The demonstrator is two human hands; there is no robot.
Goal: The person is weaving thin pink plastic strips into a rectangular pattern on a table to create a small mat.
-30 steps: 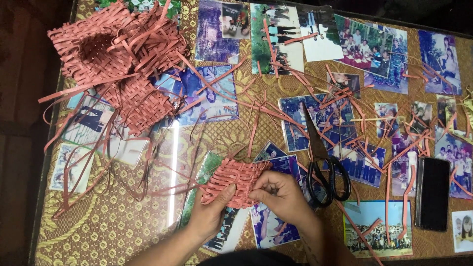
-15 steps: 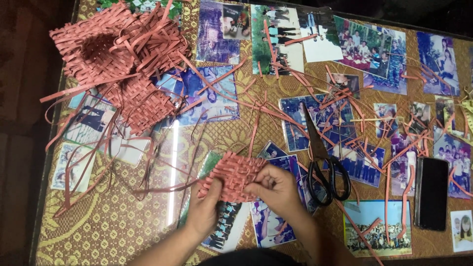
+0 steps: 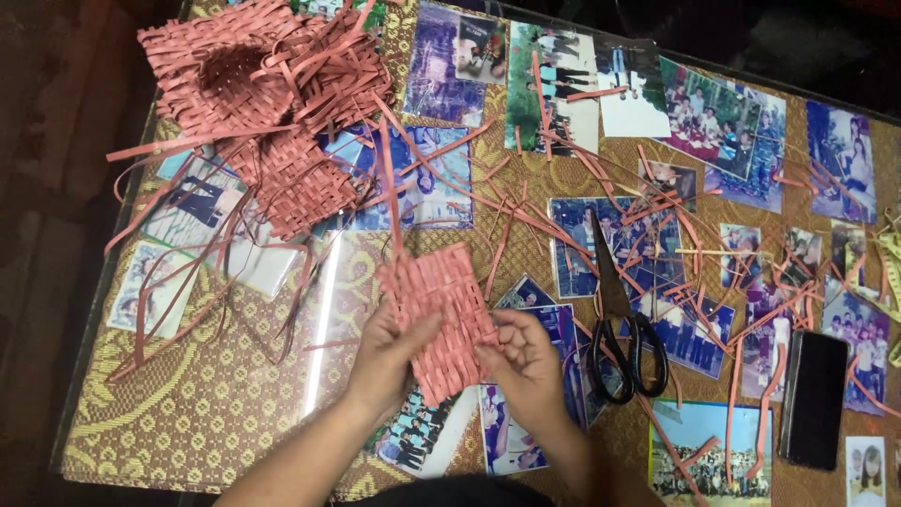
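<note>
Head cam: both hands are now lifting the small woven mat point(image 3: 439, 314) upright off the glass table point(image 3: 235, 413), left hand point(image 3: 394, 352) and right hand point(image 3: 526, 361) pinching its lower edges, so weaving is probably continuing.

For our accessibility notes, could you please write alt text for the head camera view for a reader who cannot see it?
A person's left hand and right hand hold a small pink woven strip mat over a glass-topped table covered with photographs. Black-handled scissors and a dark phone lie to the right; finished woven baskets and loose pink strips sit at upper left.
</note>
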